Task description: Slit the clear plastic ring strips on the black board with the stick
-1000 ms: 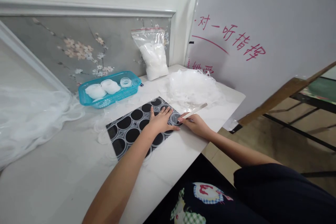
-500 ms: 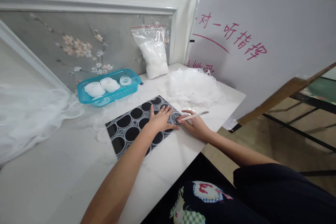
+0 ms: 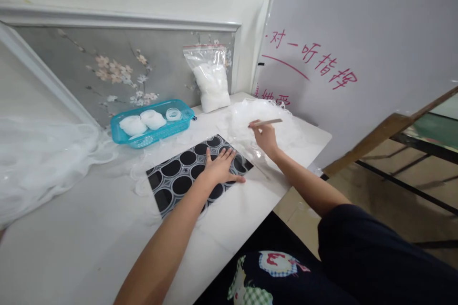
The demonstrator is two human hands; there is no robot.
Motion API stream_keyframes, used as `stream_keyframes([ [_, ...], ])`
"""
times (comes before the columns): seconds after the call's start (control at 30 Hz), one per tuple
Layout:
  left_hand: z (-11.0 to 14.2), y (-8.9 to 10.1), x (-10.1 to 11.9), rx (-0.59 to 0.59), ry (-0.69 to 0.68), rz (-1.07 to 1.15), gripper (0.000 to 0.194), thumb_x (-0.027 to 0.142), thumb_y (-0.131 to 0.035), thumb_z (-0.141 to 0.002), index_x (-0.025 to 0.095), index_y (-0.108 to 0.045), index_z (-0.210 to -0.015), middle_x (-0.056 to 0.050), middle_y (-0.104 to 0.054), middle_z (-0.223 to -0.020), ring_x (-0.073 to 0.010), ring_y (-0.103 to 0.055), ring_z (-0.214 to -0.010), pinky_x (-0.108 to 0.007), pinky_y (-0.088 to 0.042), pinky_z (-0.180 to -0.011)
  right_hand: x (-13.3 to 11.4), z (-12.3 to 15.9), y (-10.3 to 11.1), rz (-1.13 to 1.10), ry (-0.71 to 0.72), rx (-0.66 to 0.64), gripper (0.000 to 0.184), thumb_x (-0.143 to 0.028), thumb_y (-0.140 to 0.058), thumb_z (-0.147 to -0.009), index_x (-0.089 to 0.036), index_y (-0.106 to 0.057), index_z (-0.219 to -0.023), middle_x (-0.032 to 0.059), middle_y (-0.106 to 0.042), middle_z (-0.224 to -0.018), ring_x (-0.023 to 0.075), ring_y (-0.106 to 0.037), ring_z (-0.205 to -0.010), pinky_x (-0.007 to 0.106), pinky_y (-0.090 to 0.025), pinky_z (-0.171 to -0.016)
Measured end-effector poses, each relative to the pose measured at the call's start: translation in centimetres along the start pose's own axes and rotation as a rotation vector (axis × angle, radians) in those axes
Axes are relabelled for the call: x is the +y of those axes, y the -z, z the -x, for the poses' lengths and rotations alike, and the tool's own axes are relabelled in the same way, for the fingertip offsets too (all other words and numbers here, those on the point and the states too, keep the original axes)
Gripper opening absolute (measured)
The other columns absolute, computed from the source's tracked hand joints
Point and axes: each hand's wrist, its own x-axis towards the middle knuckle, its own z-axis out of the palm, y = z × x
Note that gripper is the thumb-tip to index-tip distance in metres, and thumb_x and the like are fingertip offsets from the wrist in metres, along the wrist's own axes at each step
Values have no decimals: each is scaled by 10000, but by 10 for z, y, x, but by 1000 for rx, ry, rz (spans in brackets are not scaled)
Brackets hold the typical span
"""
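Observation:
My left hand [image 3: 219,170] lies flat with fingers spread on a black sheet [image 3: 171,167] printed with rows of grey-rimmed circles. In my right hand [image 3: 265,138], a slim pale stick-shaped tool [image 3: 270,122] is gripped between thumb and fingers, its rear end pointing right. The exact kind of tool and its working tip cannot be made out. That hand is above the near side of a heap of thin white, translucent scraps [image 3: 246,112], apart from the sheet. Thin clear film rings [image 3: 140,178] lie along the sheet's left edge.
Behind the sheet stands a blue plastic basket [image 3: 117,136] with white ring-shaped bundles. A zip bag of white material [image 3: 212,83] leans against the wall. More translucent white film [image 3: 43,167] is heaped at left. A whiteboard [image 3: 375,33] rises beyond the white table [image 3: 89,238].
My right hand has lifted off the sheet's right edge and moved up and away to the scrap heap, still gripping the tool. My left hand stays spread on the sheet. The view has shifted slightly.

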Motion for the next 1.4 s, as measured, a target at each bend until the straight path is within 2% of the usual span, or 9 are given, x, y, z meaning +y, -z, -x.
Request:
stream_keyframes([
  [0.1, 5, 3, -5, 13, -19, 67, 1140, 824, -479, -711, 179, -48, -1547, -106, -61, -1610, -344, -28, -1485, -678, 192, -1065, 2, -28, 6, 34, -232, 99, 273, -322, -503, -906, -175, -733, -906, 139, -702, -1098, 352, -511, -1184, 563, -344, -1030],
  [0.23, 18, 16, -15, -79, -50, 75, 1130, 773, -549, -711, 179, -70, -1544, -111, -42, -1609, -315, -5, -1488, -634, 85, -1130, -17, -9, 10, -40, -113, 51, 203, -292, -568, -857, -174, -726, -810, 155, -643, -1225, 376, -404, -1308, 595, -256, -1082],
  [0.37, 34, 21, -20, -160, -42, 18, 1087, 683, -626, -716, 202, -111, -1543, -121, -73, -1605, -305, -39, -1488, -591, 41, -1157, -51, 50, 9, -467, 39, -302, 300, -388, -514, -905, -195, -701, -774, 71, -720, -925, 251, -646, -941, 396, -483, -881],
  [0.5, 44, 14, -21, -116, -25, 49, 1047, 711, -574, -749, 209, -116, -1546, -120, -67, -1604, -330, -29, -1482, -589, 59, -1156, -71, 92, 10, -568, -38, -510, 353, -410, -511, -916, -180, -671, -701, 33, -683, -723, 203, -629, -720, 304, -483, -669],
  [0.93, 47, 11, -24, -121, -28, 75, 1073, 707, -609, -724, 214, -123, -1544, -107, -90, -1608, -322, -17, -1485, -581, 55, -1158, -75, 102, 15, -516, 27, -511, 280, -358, -533, -915, -193, -675, -738, 66, -713, -919, 230, -655, -893, 338, -504, -765],
  [1.07, 47, 10, -23, -122, -12, 69, 1063, 704, -602, -733, 232, -105, -1546, -96, -69, -1610, -308, -7, -1487, -573, 46, -1161, -73, 109, 14, -431, 116, -454, 246, -350, -529, -926, -221, -721, -842, 74, -736, -960, 286, -648, -1029, 447, -522, -878],
  [1.2, 47, 8, -22, -112, -4, 64, 1067, 689, -610, -741, 227, -86, -1547, -120, -36, -1606, -313, -2, -1487, -587, 46, -1155, -66, 130, 11, -186, 364, -360, 191, -256, -538, -935, -290, -724, -958, 37, -737, -1085, 336, -465, -1321, 677, -219, -1125],
  [1.27, 46, 7, -21, -104, -11, 62, 1081, 681, -626, -734, 221, -84, -1548, -127, -41, -1606, -327, 8, -1484, -591, 55, -1152, -64, 141, 10, -83, 479, -331, 228, -196, -532, -940, -325, -701, -1021, 5, -724, -1133, 311, -407, -1373, 699, -80, -1149],
  [1.4, 45, 6, -20, -123, -17, 28, 1093, 670, -637, -730, 225, -66, -1548, -119, -16, -1607, -313, 25, -1486, -599, 59, -1148, -62, 135, 6, -7, 576, -327, 288, -131, -537, -917, -346, -681, -1042, -21, -735, -1103, 278, -431, -1357, 678, 39, -1152],
])
